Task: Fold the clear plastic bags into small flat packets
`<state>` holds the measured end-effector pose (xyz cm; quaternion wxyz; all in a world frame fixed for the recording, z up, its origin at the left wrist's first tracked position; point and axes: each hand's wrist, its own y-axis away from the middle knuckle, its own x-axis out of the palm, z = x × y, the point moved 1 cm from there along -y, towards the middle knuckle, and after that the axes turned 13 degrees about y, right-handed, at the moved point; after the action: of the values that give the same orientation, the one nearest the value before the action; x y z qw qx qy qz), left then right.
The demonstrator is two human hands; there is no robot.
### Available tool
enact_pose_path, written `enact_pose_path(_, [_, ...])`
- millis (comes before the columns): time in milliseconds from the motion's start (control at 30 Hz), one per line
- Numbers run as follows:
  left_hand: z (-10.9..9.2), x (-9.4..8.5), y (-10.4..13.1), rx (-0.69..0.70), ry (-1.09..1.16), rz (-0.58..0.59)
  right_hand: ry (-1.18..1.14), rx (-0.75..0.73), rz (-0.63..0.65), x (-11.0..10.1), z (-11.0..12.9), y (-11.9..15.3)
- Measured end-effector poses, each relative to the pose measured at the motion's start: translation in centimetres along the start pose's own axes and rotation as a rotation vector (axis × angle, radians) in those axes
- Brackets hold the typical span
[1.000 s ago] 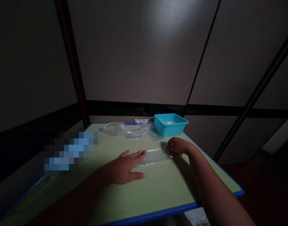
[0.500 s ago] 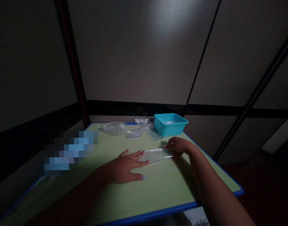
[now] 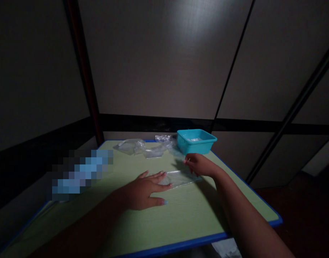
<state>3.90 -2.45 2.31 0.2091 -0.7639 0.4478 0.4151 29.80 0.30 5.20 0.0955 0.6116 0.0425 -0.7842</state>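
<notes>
A clear plastic bag (image 3: 182, 178) lies flat on the pale green table (image 3: 164, 225). My left hand (image 3: 145, 190) rests open on its left end, fingers spread and the palm down. Just above the bag's right part is my right hand (image 3: 200, 165), its fingers bent and the index finger and thumb drawn together at the left. Whether anything small is between those fingertips cannot be made out. A shadow falls on the table beside the right hand.
A turquoise plastic basket (image 3: 196, 146) stands at the table's back right, with something clear inside. Several crumpled clear bags (image 3: 139, 146) lie along the back edge. A blurred-out bluish object (image 3: 82, 175) is at the left. Dark panels (image 3: 159, 64) rise behind.
My right hand has come up off the bag's right end and shifted a little left and back. My left hand has stayed flat on the bag.
</notes>
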Motion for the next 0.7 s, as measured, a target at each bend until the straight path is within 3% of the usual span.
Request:
enact_pose_path(67, [0.1, 0.1, -0.1, 0.000, -0.007, -0.021, -0.161, -0.087, 0.211, 0.5, 0.8, 0.4])
enact_pose_path(167, [0.4, 0.2, -0.3, -0.023, -0.025, -0.093, -0.205, -0.038, 0.440, 1.0, 1.2, 0.6])
enact_pose_path(433, [1.7, 0.1, -0.9, -0.123, -0.040, -0.280, -0.161, 0.021, 0.504, 1.0, 1.0, 0.6])
enact_pose_path(500, [1.9, 0.1, -0.9, -0.132, -0.060, -0.262, -0.132, -0.012, 0.423, 1.1, 1.0, 0.4])
enact_pose_path(633, [2.0, 0.3, -0.8, -0.140, -0.085, -0.204, -0.104, -0.167, -0.136, 1.1, 1.8, -0.4])
enact_pose_path(700, [2.0, 0.3, -0.8, -0.148, -0.091, -0.190, -0.076, -0.245, -0.327, 1.5, 2.7, -0.4])
